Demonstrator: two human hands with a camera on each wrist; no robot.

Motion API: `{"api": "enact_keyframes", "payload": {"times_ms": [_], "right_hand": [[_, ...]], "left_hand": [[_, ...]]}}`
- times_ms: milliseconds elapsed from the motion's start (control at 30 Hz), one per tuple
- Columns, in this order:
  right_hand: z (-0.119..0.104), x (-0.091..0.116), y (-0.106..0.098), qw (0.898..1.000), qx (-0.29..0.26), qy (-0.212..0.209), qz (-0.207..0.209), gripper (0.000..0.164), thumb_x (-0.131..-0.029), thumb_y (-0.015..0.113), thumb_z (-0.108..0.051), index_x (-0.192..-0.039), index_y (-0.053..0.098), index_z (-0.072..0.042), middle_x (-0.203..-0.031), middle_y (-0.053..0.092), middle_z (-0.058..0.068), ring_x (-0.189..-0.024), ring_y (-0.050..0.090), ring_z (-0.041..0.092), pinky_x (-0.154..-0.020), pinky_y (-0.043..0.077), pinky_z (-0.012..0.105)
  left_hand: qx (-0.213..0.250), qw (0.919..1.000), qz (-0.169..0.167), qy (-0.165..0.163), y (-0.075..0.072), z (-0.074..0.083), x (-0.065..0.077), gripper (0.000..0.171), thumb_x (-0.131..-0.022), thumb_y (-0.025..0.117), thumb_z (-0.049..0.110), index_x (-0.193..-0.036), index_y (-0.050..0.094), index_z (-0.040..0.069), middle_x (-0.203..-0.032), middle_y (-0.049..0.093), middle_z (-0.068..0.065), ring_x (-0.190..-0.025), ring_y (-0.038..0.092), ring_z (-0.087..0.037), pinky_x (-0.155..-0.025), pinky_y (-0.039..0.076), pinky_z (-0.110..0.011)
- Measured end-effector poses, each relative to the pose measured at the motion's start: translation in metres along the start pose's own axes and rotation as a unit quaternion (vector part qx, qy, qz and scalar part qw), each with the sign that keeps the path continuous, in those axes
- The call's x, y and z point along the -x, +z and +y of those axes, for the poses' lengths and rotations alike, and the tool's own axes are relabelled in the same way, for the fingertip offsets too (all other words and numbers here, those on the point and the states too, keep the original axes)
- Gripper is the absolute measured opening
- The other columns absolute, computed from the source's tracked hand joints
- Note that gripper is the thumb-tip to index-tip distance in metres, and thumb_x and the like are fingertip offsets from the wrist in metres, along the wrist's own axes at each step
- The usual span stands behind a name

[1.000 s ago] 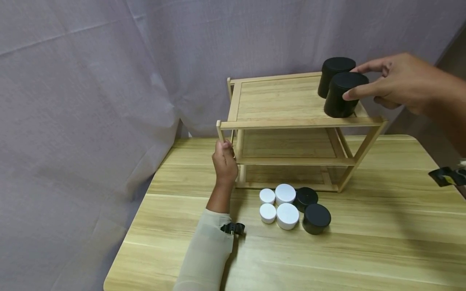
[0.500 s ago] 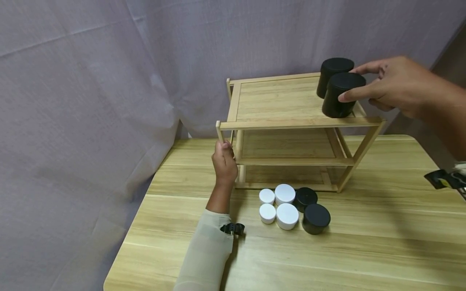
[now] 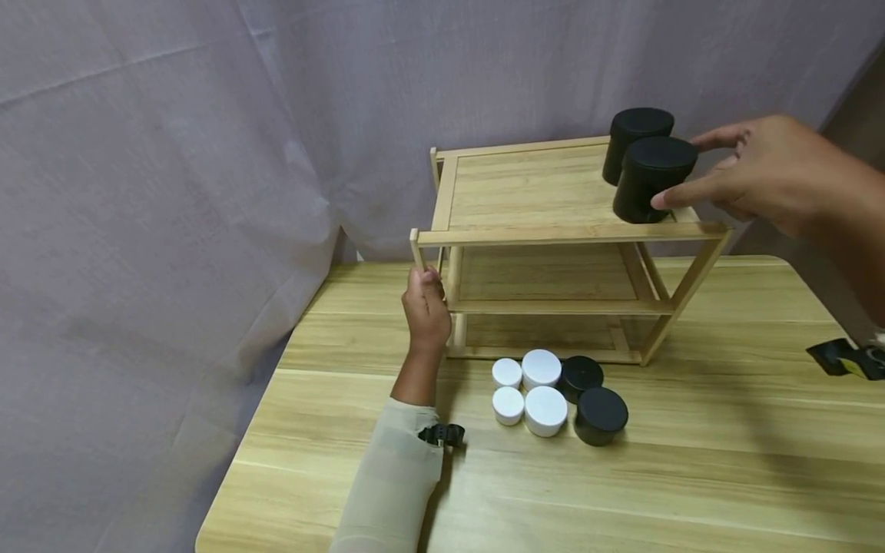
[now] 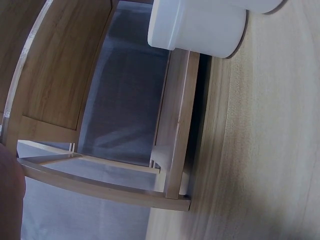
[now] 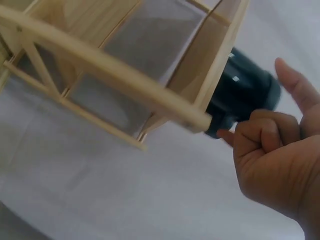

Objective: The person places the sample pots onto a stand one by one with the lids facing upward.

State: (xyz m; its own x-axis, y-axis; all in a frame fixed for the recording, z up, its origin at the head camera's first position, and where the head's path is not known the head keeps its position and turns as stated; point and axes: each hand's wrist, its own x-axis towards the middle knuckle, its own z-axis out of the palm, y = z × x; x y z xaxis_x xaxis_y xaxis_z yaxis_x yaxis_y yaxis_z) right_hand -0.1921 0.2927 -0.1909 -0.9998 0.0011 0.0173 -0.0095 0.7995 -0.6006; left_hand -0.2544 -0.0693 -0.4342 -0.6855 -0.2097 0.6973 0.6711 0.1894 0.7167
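Note:
Two black lidded jars stand at the right end of the top board of a three-tier wooden rack [image 3: 525,188]. My right hand [image 3: 781,173] is beside the front jar [image 3: 653,180], its thumb tip overlapping the jar's side and its forefinger extended behind the rim. In the right wrist view, one extended finger is apart from the jar's lid [image 5: 274,95], while other fingers are bent near its side. The rear jar [image 3: 632,142] stands just behind. At the rack's left end, my left hand [image 3: 426,311] grips the front post; the left wrist view shows only part of it.
Below the rack's front, two rows of smaller jars sit on the wooden table [image 3: 726,476]: small white jars [image 3: 508,405], larger white jars [image 3: 545,411] and low black jars [image 3: 601,416]. A grey curtain [image 3: 173,230] hangs behind and left.
My right hand has loosened from the front jar: the forefinger has drawn back from its rim and the thumb has slid lower. The left hand keeps its place on the rack.

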Motion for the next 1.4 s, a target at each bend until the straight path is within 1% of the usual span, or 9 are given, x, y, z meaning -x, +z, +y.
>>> {"api": "enact_keyframes", "payload": {"times_ms": [100,167,367,467,600,700,933,1167,1400], "right_hand": [[-0.003,0.015,0.003,0.999,-0.015,-0.017,0.03,0.1,-0.1,0.082,-0.031,-0.173,0.02,-0.002,-0.053,0.037,-0.001,-0.047,0.035,0.021,-0.065,0.048,0.045],[-0.005,0.024,0.005,0.998,-0.034,-0.028,0.048,0.098,-0.102,0.079,-0.025,-0.173,0.017,-0.001,-0.053,0.036,-0.003,-0.045,0.032,0.02,-0.048,0.031,0.04],[0.003,0.054,0.025,0.98,-0.171,-0.075,0.073,0.098,-0.105,0.073,-0.008,-0.175,0.005,-0.004,-0.053,0.027,-0.006,-0.045,0.019,0.022,-0.046,0.02,0.041],[0.017,0.071,0.041,0.94,-0.307,-0.126,0.075,0.096,-0.101,0.069,0.01,-0.175,0.01,-0.005,-0.057,0.022,-0.001,-0.048,0.012,0.025,-0.046,0.015,0.038],[0.028,0.088,0.058,0.866,-0.459,-0.187,0.065,0.098,-0.092,0.062,0.03,-0.173,0.02,-0.006,-0.058,0.019,0.002,-0.045,0.007,0.021,-0.043,0.007,0.033],[0.03,0.101,0.065,0.858,-0.467,-0.202,0.072,0.097,-0.091,0.061,0.032,-0.172,0.026,-0.008,-0.055,0.02,0.002,-0.041,0.005,0.019,-0.037,0.003,0.031],[0.032,0.12,0.087,0.861,-0.45,-0.211,0.107,0.094,-0.088,0.061,0.035,-0.168,0.037,-0.007,-0.054,0.019,0.002,-0.041,0.005,0.018,-0.034,0.0,0.027],[0.046,0.124,0.107,0.951,-0.233,-0.17,0.111,0.062,-0.09,0.078,0.017,-0.142,0.059,-0.011,-0.055,0.02,0.001,-0.045,0.011,0.025,-0.036,0.015,0.031],[0.059,0.11,0.124,0.966,-0.186,-0.172,0.053,0.042,-0.09,0.086,0.005,-0.123,0.069,-0.016,-0.063,0.019,0.003,-0.05,0.016,0.024,-0.047,0.027,0.033]], "left_hand": [[0.003,1.0,-0.004,0.003,0.0,0.002,-0.001,0.077,-0.11,0.028,0.064,-0.095,0.052,-0.008,-0.061,0.045,-0.013,-0.056,0.041,-0.005,-0.049,0.038,-0.021],[0.002,1.0,-0.006,0.002,0.001,0.003,-0.002,0.078,-0.11,0.028,0.065,-0.095,0.052,-0.008,-0.061,0.045,-0.013,-0.056,0.042,-0.005,-0.049,0.038,-0.021],[-0.01,0.9999,0.006,0.0,-0.003,0.002,-0.002,0.08,-0.108,0.027,0.068,-0.094,0.052,-0.007,-0.061,0.044,-0.009,-0.056,0.041,-0.004,-0.05,0.039,-0.021],[-0.016,0.9998,0.006,0.004,-0.005,0.0,-0.002,0.08,-0.109,0.027,0.067,-0.095,0.053,-0.008,-0.062,0.045,-0.01,-0.057,0.041,-0.004,-0.051,0.039,-0.021],[-0.019,0.9998,0.007,0.007,-0.004,-0.001,-0.001,0.079,-0.109,0.027,0.066,-0.096,0.053,-0.008,-0.063,0.045,-0.011,-0.058,0.041,-0.004,-0.051,0.039,-0.021],[-0.016,0.9998,0.006,0.004,-0.004,0.0,0.001,0.078,-0.11,0.027,0.066,-0.096,0.052,-0.007,-0.062,0.045,-0.011,-0.057,0.041,-0.004,-0.05,0.038,-0.021],[-0.022,0.9997,0.001,0.007,-0.005,0.003,-0.003,0.078,-0.11,0.027,0.065,-0.095,0.051,-0.007,-0.061,0.045,-0.014,-0.057,0.041,-0.005,-0.05,0.038,-0.022],[-0.031,0.9995,0.002,0.004,-0.001,0.002,0.0,0.074,-0.11,0.026,0.064,-0.093,0.049,-0.004,-0.061,0.044,-0.01,-0.055,0.038,-0.005,-0.048,0.035,-0.023],[-0.037,0.999,0.012,0.021,-0.005,0.002,-0.003,0.075,-0.11,0.027,0.064,-0.091,0.05,-0.005,-0.059,0.044,-0.01,-0.053,0.038,-0.005,-0.046,0.034,-0.022]]}}
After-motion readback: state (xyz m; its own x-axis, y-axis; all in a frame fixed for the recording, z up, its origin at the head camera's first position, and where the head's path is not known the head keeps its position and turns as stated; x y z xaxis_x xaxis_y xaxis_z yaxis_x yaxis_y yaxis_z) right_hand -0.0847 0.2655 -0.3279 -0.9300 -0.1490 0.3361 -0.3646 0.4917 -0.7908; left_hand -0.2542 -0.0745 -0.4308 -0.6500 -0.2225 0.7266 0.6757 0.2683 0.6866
